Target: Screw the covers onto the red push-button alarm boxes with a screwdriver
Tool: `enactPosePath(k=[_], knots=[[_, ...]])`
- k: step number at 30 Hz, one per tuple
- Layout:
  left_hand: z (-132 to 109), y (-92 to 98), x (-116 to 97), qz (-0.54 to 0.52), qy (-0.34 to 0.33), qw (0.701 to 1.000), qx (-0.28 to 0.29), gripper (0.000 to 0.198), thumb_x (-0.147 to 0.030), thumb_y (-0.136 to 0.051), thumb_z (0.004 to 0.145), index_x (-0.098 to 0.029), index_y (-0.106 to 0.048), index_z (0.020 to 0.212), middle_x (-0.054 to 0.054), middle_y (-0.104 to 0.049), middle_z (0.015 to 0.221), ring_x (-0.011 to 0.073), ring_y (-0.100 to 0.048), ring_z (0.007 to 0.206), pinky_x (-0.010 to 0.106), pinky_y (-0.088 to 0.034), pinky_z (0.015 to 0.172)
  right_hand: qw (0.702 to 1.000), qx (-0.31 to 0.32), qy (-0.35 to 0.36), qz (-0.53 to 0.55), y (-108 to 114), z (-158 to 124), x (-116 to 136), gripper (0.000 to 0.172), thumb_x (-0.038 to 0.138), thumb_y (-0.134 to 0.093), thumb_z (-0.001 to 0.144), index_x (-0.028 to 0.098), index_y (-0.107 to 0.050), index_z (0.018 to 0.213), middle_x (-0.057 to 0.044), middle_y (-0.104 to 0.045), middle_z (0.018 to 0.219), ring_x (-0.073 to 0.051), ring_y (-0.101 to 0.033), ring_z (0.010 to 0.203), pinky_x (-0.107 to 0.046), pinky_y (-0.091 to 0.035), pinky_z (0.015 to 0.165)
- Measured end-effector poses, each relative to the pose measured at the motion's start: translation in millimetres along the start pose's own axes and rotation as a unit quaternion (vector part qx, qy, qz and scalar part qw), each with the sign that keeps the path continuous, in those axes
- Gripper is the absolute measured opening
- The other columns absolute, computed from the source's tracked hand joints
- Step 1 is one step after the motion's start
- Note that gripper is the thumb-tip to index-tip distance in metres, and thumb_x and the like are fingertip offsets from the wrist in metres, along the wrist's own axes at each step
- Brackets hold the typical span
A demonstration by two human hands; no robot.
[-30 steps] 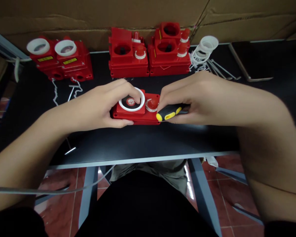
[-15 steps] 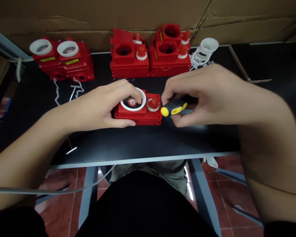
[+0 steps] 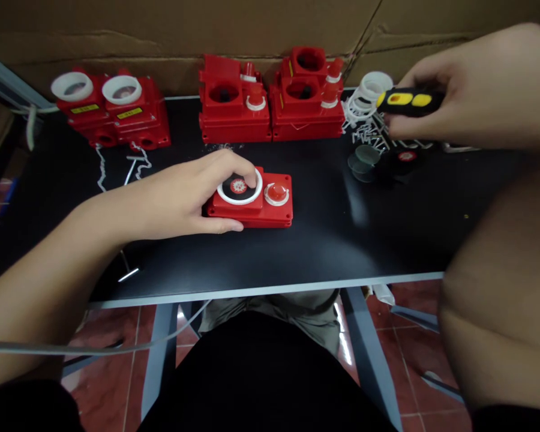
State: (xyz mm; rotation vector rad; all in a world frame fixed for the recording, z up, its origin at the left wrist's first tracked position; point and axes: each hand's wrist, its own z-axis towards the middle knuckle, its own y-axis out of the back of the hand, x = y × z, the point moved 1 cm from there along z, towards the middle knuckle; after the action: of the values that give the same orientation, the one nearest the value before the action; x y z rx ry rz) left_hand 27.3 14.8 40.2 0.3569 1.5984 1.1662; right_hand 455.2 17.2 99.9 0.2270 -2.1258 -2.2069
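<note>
My left hand (image 3: pixel 202 189) grips a small red box (image 3: pixel 270 219) on the table, thumb along its front side and fingers over the top. A white ring (image 3: pixel 257 193) sits on the box around a black disc (image 3: pixel 228 191) with a red and white emblem. Right of the ring stands a red knob (image 3: pixel 277 192) with a white collar. My right hand (image 3: pixel 490 90) is closed around a black and yellow handle (image 3: pixel 411 102), like a screwdriver's; its working end is hidden. Close by are white rings (image 3: pixel 378 81) and a pile of small metal pieces (image 3: pixel 369 135).
Red boxes stand at the back: two with white rings (image 3: pixel 123 90) at left, several (image 3: pixel 234 126) in the middle. Clear round discs (image 3: pixel 363 162) and a black disc (image 3: pixel 407 157) lie at right. A metal T-bar (image 3: pixel 128 275) lies left. Cardboard (image 3: pixel 270 24) lines the back.
My right hand has moved up and to the right with the handle, from beside the red box to the white rings. The left hand stays on the box.
</note>
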Motion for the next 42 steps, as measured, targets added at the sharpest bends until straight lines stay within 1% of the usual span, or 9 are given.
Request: enactPosePath(k=[2, 6, 10, 16, 21, 27, 30, 36, 42], knots=[[-1, 0.7, -1, -0.004, -0.002, 1.0, -0.004, 0.055, -0.06, -0.082, 0.118, -0.027, -0.066, 0.159, 0.014, -0.077, 0.167, 0.0394, -0.082, 0.137, 0.057, -0.071, 0.124, 0.997, 0.046, -0.038, -0.042, -4, 4, -4, 0.054, 0.07, -0.084, 0.116, 0.027, -0.072, 0.085, -0.001, -0.063, 0.065, -0.02, -0.056, 0.068, -0.05, -0.041, 0.081], [-1, 1.7, -1, -0.022, -0.005, 1.0, -0.012, 0.049, -0.06, -0.085, 0.117, -0.026, -0.067, 0.148, 0.015, -0.08, 0.166, 0.0409, -0.08, 0.149, 0.06, -0.069, 0.133, 0.991, 0.11, -0.067, -0.04, -9, 15, -6, 0.047, 0.051, -0.092, 0.114, 0.024, -0.076, 0.078, -0.004, -0.071, 0.068, -0.022, -0.066, 0.075, -0.051, -0.044, 0.083], [-1, 1.7, -1, -0.028, 0.005, 0.999, -0.015, 0.048, -0.062, -0.088, 0.115, -0.026, -0.07, 0.141, 0.016, -0.082, 0.162, 0.0431, -0.081, 0.15, 0.062, -0.071, 0.131, 0.991, 0.109, -0.054, -0.062, -13, 25, -15, 0.038, 0.049, -0.089, 0.111, 0.025, -0.076, 0.085, -0.005, -0.075, 0.071, -0.022, -0.065, 0.073, -0.049, -0.046, 0.079], [-1, 1.1, -1, -0.02, 0.005, 1.0, -0.019, 0.048, -0.065, -0.084, 0.117, -0.027, -0.069, 0.143, 0.015, -0.083, 0.166, 0.0418, -0.083, 0.151, 0.059, -0.071, 0.129, 0.996, 0.026, -0.041, -0.081, -19, 25, -21, 0.033, 0.045, -0.079, 0.104, 0.031, -0.058, 0.084, -0.015, -0.08, 0.084, -0.027, -0.07, 0.082, -0.048, -0.045, 0.081], [-3, 0.3, 0, -0.001, -0.01, 1.0, -0.017, 0.05, -0.064, -0.08, 0.121, -0.029, -0.067, 0.154, 0.014, -0.08, 0.17, 0.0392, -0.082, 0.151, 0.056, -0.07, 0.131, 0.991, -0.128, -0.012, -0.03, -13, 12, 16, 0.041, 0.034, -0.072, 0.1, 0.033, -0.035, 0.084, -0.013, -0.075, 0.086, -0.029, -0.066, 0.084, -0.049, -0.042, 0.083], [-3, -2.0, 2, 0.05, -0.049, 0.997, -0.016, 0.054, -0.068, -0.073, 0.129, -0.029, -0.067, 0.166, 0.014, -0.078, 0.167, 0.0387, -0.083, 0.144, 0.055, -0.071, 0.125, 0.993, -0.113, 0.044, 0.008, -10, -1, 63, 0.005, 0.029, -0.063, 0.1, 0.031, -0.059, 0.104, -0.02, -0.093, 0.124, -0.04, -0.085, 0.114, -0.049, -0.05, 0.091], [-3, -2.7, 1, 0.046, -0.03, 0.998, -0.02, 0.06, -0.068, -0.071, 0.129, -0.029, -0.059, 0.173, 0.014, -0.073, 0.177, 0.0372, -0.083, 0.146, 0.053, -0.07, 0.13, 0.993, -0.081, 0.086, 0.028, -15, -4, 73, 0.016, 0.033, -0.058, 0.108, 0.032, -0.07, 0.12, -0.019, -0.094, 0.137, -0.043, -0.087, 0.129, -0.053, -0.058, 0.103], [-2, -6.1, 9, -0.016, 0.014, 0.999, -0.035, 0.097, -0.086, -0.092, 0.109, -0.031, -0.046, 0.174, 0.013, -0.084, 0.159, 0.04, -0.091, 0.126, 0.052, -0.078, 0.102, 0.992, -0.026, 0.1, 0.07, -18, -8, 83, 0.025, 0.034, -0.058, 0.114, 0.032, -0.079, 0.128, -0.02, -0.093, 0.145, -0.049, -0.085, 0.14, -0.063, -0.063, 0.111], [-2, -9.5, 14, -0.041, 0.002, 0.997, -0.07, 0.094, -0.079, -0.098, 0.107, -0.03, -0.049, 0.171, 0.017, -0.083, 0.162, 0.0456, -0.092, 0.14, 0.051, -0.078, 0.105, 0.99, -0.003, 0.099, 0.097, -16, -7, 85, 0.034, 0.035, -0.059, 0.115, 0.029, -0.083, 0.138, -0.023, -0.091, 0.153, -0.052, -0.083, 0.146, -0.068, -0.063, 0.123]])
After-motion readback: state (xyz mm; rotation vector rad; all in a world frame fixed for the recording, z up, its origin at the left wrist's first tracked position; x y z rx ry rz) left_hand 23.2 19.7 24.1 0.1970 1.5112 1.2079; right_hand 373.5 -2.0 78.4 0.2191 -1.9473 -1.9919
